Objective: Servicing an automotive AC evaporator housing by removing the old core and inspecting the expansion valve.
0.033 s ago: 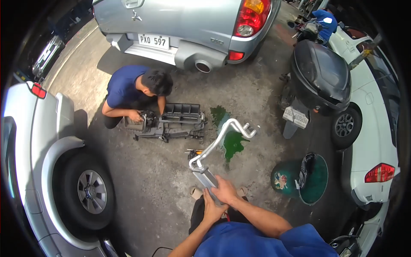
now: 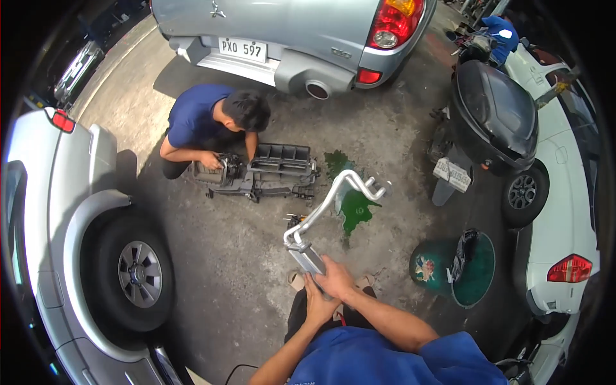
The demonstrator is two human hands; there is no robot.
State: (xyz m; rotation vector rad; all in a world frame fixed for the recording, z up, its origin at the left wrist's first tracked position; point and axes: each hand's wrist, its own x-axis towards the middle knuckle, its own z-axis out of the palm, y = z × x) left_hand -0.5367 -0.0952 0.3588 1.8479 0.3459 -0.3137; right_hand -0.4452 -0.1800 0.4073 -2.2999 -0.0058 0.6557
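Two-handed hold on heater core [image 2: 308, 259]

Left hand [image 2: 319, 307] and right hand [image 2: 336, 280] grip the near end of the heater core, right slightly farther forward. Far end clear of both hands, pointing forward-left; paired bent metal pipes [image 2: 321, 209] run on from it, seen across a green puddle [image 2: 357, 212].

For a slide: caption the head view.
Left hand and right hand hold a metal block with bent pipes; green puddle beyond.
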